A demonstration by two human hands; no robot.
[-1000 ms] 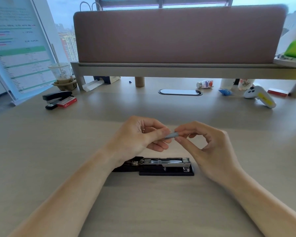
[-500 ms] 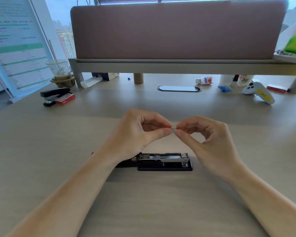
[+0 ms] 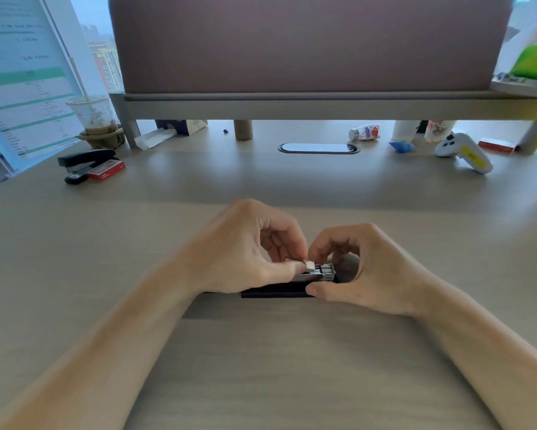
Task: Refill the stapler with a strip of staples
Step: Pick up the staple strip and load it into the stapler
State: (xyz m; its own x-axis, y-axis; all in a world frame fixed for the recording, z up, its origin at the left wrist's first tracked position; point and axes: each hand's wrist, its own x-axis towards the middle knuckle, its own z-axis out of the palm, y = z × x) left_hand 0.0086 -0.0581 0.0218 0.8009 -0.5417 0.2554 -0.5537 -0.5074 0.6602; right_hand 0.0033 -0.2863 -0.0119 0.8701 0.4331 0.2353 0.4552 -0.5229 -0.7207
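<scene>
A black stapler (image 3: pixel 276 290) lies on the wooden desk in front of me, its metal staple channel (image 3: pixel 321 272) exposed on top. My left hand (image 3: pixel 245 252) pinches a short silvery strip of staples (image 3: pixel 310 265) between thumb and forefinger, holding its end over the channel. My right hand (image 3: pixel 363 268) curls around the stapler's right end, thumb against the black base and fingers above the channel. Most of the stapler is hidden under both hands.
A second black stapler (image 3: pixel 84 161) and a red staple box (image 3: pixel 105 170) lie at the far left. A plastic cup (image 3: pixel 93 114), small bottle (image 3: pixel 364 132), white controller (image 3: pixel 462 150) and another red box (image 3: pixel 496 144) sit along the back under a raised shelf (image 3: pixel 323 103).
Both hands have come down from above the desk onto the stapler. The staple strip, held in the air between the fingertips before, now sits at the metal channel.
</scene>
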